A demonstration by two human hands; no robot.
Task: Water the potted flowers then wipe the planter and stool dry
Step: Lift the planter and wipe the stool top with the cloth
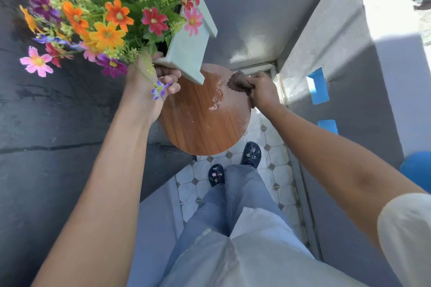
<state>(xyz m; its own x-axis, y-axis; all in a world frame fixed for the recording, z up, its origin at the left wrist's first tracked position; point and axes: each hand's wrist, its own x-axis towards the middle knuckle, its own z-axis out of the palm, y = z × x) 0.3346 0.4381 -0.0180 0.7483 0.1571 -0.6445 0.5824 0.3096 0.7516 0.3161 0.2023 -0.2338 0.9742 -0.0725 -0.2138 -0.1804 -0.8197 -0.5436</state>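
My left hand (151, 81) grips the rim of a pale green square planter (189, 51) and holds it tilted, lifted off the round wooden stool (205, 123). Colourful flowers (105, 21) spill out of the planter to the upper left. My right hand (263, 91) is closed on a brown cloth (239, 81) pressed against the stool's far right edge. A streak of water (217, 98) glistens on the stool top beside the cloth.
Dark grey walls close in on the left (58, 123) and right (338, 77), the right one with strips of blue tape (318, 86). Below are my feet in dark clogs (250, 154) on a tiled floor (275, 170). A blue object (417, 170) sits at the right edge.
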